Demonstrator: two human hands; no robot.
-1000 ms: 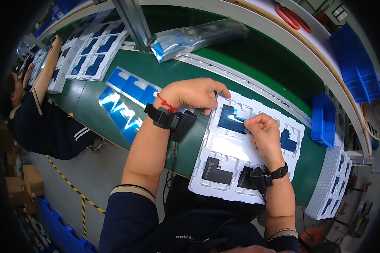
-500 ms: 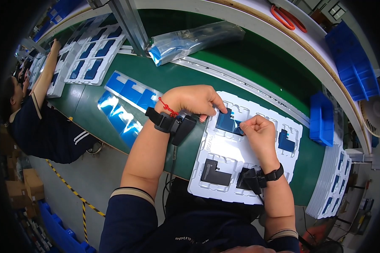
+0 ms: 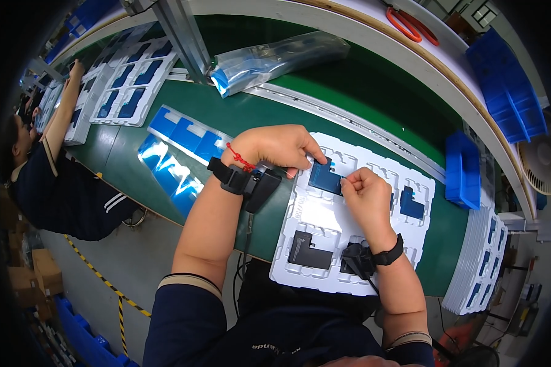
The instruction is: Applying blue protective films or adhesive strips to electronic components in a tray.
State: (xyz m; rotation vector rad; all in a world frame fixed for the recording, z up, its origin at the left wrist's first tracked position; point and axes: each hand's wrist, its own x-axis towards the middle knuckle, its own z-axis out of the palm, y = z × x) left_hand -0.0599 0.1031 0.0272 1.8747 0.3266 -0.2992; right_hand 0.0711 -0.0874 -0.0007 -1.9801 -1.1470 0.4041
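A flat L-shaped battery (image 3: 324,178) with a blue sheen lies in the upper left pocket of a white plastic tray (image 3: 315,214). My left hand (image 3: 281,147) reaches over from the left, its index fingertip pressing the battery's top end and its thumb by the tray's edge. Thumb and fingers of my right hand (image 3: 367,194) are pinched together at the battery's right edge, on a thin film mostly hidden now. Below sits a black battery (image 3: 310,251), and another blue one (image 3: 412,203) lies at the right. Further pockets are partly covered by my right hand and wrist device.
Sheets with blue film pieces (image 3: 187,136) lie left of the tray. A clear plastic bag (image 3: 278,61) rests behind, near a metal rail. Stacked trays (image 3: 479,263) and a blue bin (image 3: 463,171) stand right. A co-worker (image 3: 67,183) sits at the far left beside more trays.
My right fingertips have moved slightly left along the battery's edge, and the glossy film seen there before is now mostly hidden. My left hand stays on the battery. The whole view has shifted a little.
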